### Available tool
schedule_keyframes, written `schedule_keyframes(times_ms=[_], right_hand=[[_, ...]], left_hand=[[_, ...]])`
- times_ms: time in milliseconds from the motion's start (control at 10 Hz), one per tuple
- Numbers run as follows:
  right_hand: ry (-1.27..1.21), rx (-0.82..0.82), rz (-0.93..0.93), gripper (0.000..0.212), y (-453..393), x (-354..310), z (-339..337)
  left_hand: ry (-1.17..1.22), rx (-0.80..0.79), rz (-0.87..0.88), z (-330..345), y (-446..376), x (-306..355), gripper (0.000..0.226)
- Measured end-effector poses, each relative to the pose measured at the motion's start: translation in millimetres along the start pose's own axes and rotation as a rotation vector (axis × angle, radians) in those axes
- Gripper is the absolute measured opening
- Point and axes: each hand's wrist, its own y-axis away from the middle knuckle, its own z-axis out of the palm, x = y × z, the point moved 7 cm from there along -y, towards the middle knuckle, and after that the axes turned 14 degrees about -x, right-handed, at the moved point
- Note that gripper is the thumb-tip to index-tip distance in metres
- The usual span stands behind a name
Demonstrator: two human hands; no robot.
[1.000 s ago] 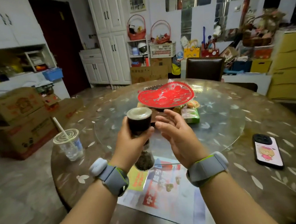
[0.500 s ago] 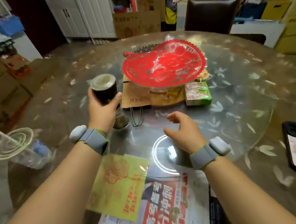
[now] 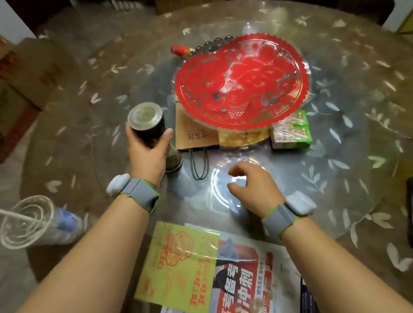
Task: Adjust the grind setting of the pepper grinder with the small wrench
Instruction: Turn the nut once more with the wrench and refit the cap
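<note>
Pepper grinder (image 3: 151, 134) now stands on the tabletop (image 3: 350, 142), left hand (image 3: 147, 152) clamped round it; right hand (image 3: 253, 187) has dropped away, loosely curled, empty — no wrench visible yet.

pepper grinder (image 3: 151, 133) lowered to table, right hand (image 3: 254, 189) withdrawn

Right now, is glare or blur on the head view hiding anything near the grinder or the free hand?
Head view: a bright ring of lamp glare sits on the glass turntable beside the right hand, washing out the surface there; no wrench is visible. The pepper grinder in the left hand reads clearly. The plastic cup is smeared and stretched by wide-angle distortion.
</note>
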Motion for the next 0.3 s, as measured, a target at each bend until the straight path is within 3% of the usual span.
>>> schedule_keyframes(times_ms=[200, 300], right_hand=[[-0.007, -0.059, 0.053, 0.027, 7.0, -1.5, 1.4], [-0.023, -0.047, 0.09, 0.026, 11.5, 0.9, -6.0]], left_hand=[[-0.027, -0.031, -0.051, -4.0, 1.5, -2.7, 0.074], [-0.029, -0.085, -0.127, -5.0, 17.3, -15.2, 0.087]])
